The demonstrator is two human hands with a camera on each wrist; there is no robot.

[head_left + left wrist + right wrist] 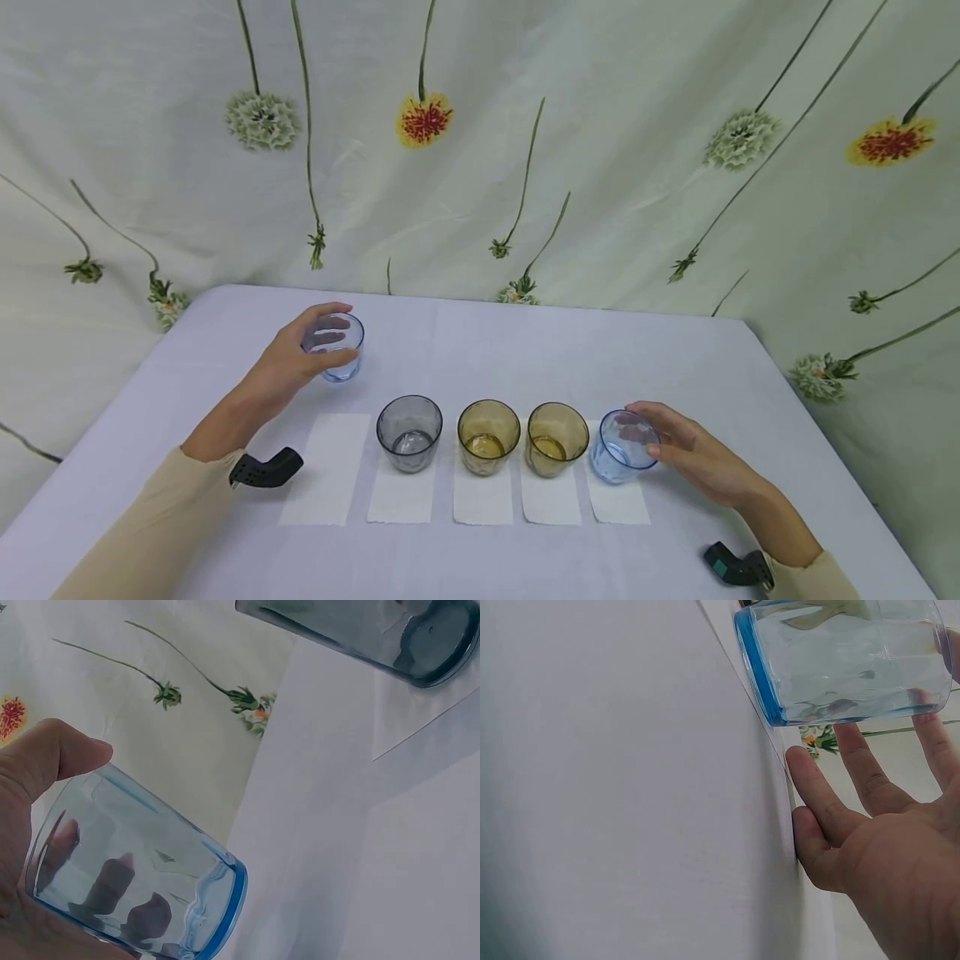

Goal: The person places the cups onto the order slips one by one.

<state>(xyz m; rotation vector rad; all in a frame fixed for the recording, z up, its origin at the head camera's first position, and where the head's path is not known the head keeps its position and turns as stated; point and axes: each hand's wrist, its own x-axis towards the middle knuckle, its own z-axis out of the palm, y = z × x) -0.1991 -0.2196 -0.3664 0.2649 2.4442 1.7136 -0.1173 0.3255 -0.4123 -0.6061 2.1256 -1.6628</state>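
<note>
At the back left of the table, my left hand (296,354) grips a clear blue glass (342,342), thumb on the near side and fingers round the far side. The left wrist view shows that blue glass (150,862) with fingertips visible through its wall. At the right end of the row, my right hand (693,454) is at another blue glass (617,458) that stands upright on a white paper strip (622,507). Its fingers look straight and spread in the right wrist view, fingertips against the side of the blue glass (840,667), palm apart from it.
A grey glass (409,442) and two amber glasses (489,446) stand upright on their own paper strips. Left of them lies another white strip (326,467). A flowered cloth (480,167) hangs behind the white-covered table (525,354).
</note>
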